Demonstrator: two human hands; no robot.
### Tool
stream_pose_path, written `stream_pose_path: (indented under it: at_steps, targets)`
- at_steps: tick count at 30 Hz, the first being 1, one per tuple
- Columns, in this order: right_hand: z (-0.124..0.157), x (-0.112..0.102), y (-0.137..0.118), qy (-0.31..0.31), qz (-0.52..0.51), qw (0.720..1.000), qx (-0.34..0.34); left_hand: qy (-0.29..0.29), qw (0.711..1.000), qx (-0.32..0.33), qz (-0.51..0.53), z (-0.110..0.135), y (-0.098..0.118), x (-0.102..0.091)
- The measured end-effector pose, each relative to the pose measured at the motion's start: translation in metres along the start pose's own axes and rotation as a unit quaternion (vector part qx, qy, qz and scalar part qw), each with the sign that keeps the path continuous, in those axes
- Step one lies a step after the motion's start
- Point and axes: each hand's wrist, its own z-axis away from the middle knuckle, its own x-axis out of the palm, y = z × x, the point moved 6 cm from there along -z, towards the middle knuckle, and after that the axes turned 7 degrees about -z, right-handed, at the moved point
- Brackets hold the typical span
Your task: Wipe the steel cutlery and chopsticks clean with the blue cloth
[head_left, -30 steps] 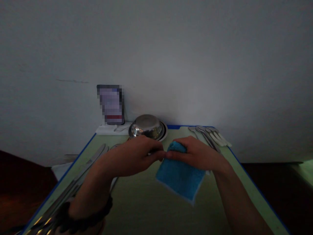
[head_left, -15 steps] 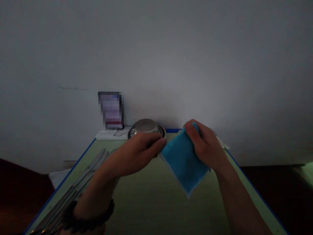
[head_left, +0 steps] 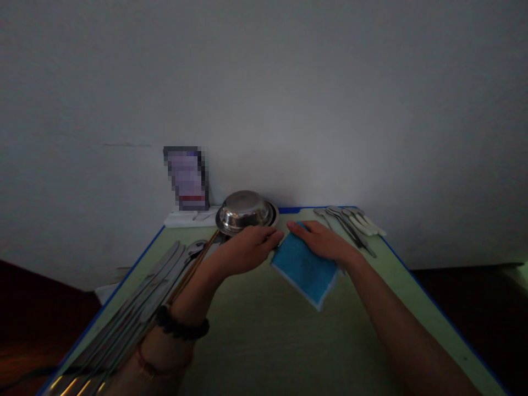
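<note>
A blue cloth [head_left: 304, 268] lies flat on the green table [head_left: 256, 335], turned like a diamond. My right hand [head_left: 322, 242] rests on its far corner with the fingers stretched flat. My left hand [head_left: 247, 250] pinches the cloth's left corner between thumb and fingers. A dark beaded bracelet sits on my left wrist. Just beyond my left hand stands an upturned steel bowl [head_left: 243, 212].
Long metal knives and a spoon [head_left: 140, 302] lie in a row along the table's left edge. Several spoons [head_left: 350, 223] lie at the far right corner. A blurred upright card [head_left: 187, 179] stands on a white base against the wall. The table has a blue rim.
The cloth was held up in the air between both hands; now it lies spread on the table, with my right hand flattened on it.
</note>
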Motion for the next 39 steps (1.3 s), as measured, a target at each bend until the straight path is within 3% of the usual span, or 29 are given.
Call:
stream_pose_path:
  at_steps: [2,6,14,18,23,29,32,34,37,39]
  targets:
    - [0.008,0.013,0.026,0.003,-0.037,0.999,0.019,-0.01,1.0,-0.017,-0.015,0.004,-0.008,0.025]
    - [0.021,0.015,0.056,0.142,-0.087,0.986,0.023,0.011,0.995,-0.085,-0.05,0.027,-0.02,0.057]
    - [0.01,0.025,0.064,0.254,-0.204,0.944,0.058,0.026,0.992,-0.111,-0.045,0.055,-0.025,0.07]
    - [0.013,0.034,0.068,0.238,-0.325,0.912,0.082,0.033,0.992,-0.123,-0.019,0.057,-0.028,0.07]
    - [0.02,0.045,0.067,0.184,-0.483,0.846,0.128,0.054,0.99,-0.129,0.033,0.063,-0.029,0.067]
    - [0.025,0.058,0.07,0.22,-0.524,0.812,0.134,0.023,0.988,-0.148,0.026,0.067,-0.032,0.074]
    - [0.024,0.067,0.073,0.24,-0.561,0.775,0.165,0.029,0.988,-0.145,0.055,0.068,-0.031,0.073]
    - [0.023,0.073,0.067,0.214,-0.596,0.756,0.166,0.042,0.985,-0.143,0.083,0.069,-0.031,0.07]
    - [0.024,0.08,0.048,0.115,-0.628,0.761,0.12,0.053,0.98,-0.143,0.125,0.07,-0.031,0.068]
    - [0.028,0.083,0.041,0.076,-0.596,0.792,0.109,0.052,0.977,-0.142,0.151,0.07,-0.031,0.07]
